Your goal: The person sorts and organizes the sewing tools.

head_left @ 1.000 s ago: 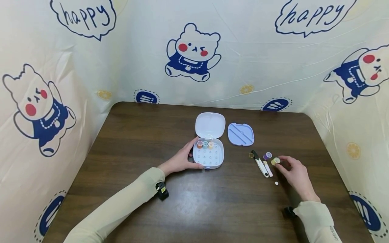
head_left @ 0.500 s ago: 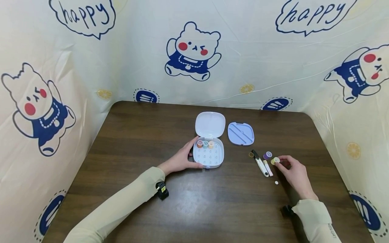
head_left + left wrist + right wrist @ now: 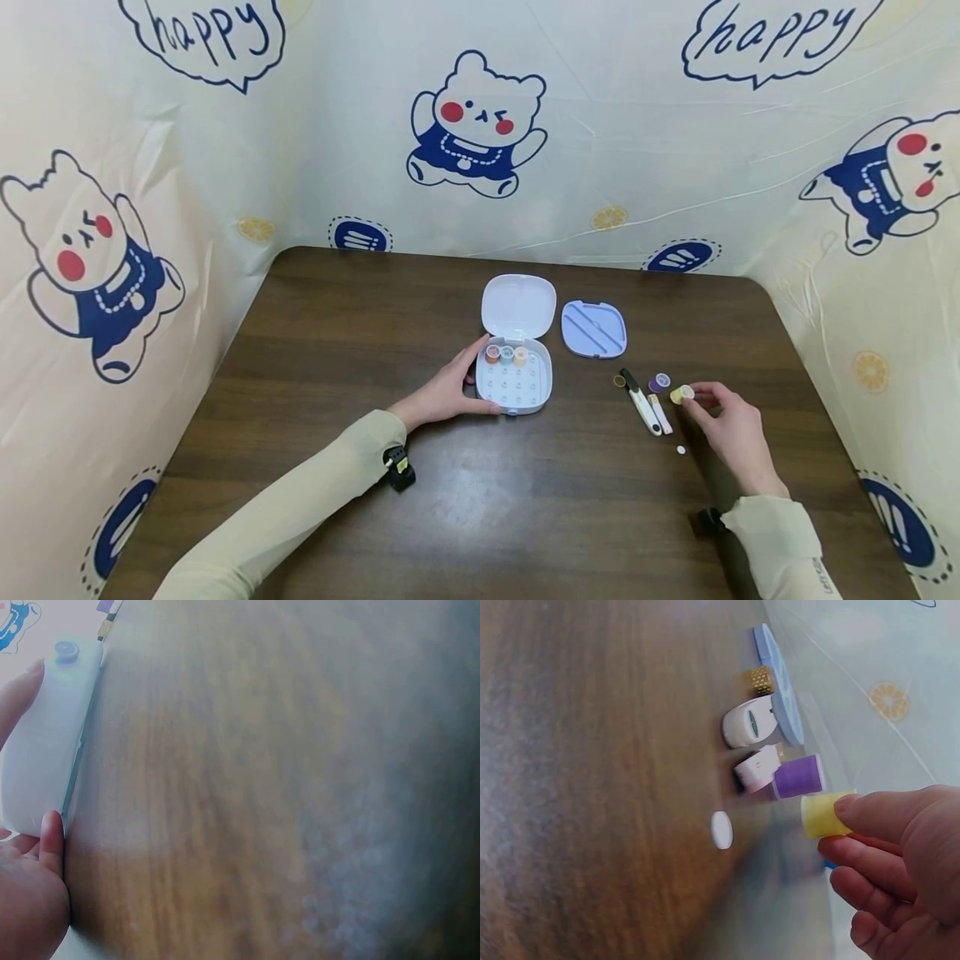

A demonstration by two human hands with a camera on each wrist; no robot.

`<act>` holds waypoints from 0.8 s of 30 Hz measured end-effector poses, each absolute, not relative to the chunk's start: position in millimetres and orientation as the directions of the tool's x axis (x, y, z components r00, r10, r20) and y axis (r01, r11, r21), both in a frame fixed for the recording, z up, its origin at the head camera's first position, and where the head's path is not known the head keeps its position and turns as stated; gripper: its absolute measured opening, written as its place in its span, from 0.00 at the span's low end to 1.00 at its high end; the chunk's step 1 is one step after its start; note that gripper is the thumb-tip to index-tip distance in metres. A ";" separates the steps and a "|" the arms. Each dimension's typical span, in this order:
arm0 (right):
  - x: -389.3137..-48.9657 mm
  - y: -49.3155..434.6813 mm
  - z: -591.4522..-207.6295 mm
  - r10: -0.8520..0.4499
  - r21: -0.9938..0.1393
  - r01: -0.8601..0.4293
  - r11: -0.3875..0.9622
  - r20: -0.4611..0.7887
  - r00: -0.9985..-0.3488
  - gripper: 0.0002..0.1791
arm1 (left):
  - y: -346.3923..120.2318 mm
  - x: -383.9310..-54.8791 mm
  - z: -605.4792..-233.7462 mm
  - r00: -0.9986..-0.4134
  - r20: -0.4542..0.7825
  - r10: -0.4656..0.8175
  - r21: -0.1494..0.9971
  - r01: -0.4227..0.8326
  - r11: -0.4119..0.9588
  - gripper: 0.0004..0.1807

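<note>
My left hand grips the left side of an open white sewing box, its thumb along the front edge. Orange, teal and peach thread spools stand in the box's back row, above bare pegs. In the right wrist view, my right hand pinches a yellow thread spool between thumb and fingertips. Just left of that spool is a purple thread spool. The left wrist view shows the box's side between thumb and fingers.
A blue slotted tray lies right of the lid. Near the right hand are a gold thimble, a white-handled tool with a black end, a slim white piece and a small white disc.
The yellow spool has turned slightly in my right fingertips and shifted a little. My left hand and the box stay in place.
</note>
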State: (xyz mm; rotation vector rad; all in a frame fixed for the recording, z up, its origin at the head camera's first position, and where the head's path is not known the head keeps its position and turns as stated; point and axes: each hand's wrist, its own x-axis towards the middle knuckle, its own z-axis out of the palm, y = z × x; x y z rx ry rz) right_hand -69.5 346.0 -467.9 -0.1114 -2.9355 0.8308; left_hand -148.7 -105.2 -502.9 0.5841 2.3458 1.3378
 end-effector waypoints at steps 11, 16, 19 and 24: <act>-68.0 338.6 -456.0 0.036 -0.511 -0.033 0.859 0.126 -0.991 0.13 | -105.3 -149.7 -502.9 -0.841 -0.125 0.526 0.870 0.162 0.465 0.66; -70.6 330.9 -452.8 0.013 -0.503 -0.070 0.861 0.159 -0.987 0.12 | -105.4 -150.3 -504.5 -0.841 -0.123 0.526 0.870 0.164 0.465 0.66; -72.1 324.9 -452.6 -0.006 -0.499 -0.097 0.861 0.181 -0.983 0.11 | -105.4 -149.9 -504.1 -0.842 -0.121 0.525 0.870 0.165 0.464 0.66; -74.8 313.3 -451.0 -0.040 -0.503 -0.145 0.852 0.214 -0.976 0.10 | -105.0 -148.8 -502.8 -0.843 -0.115 0.526 0.871 0.169 0.461 0.66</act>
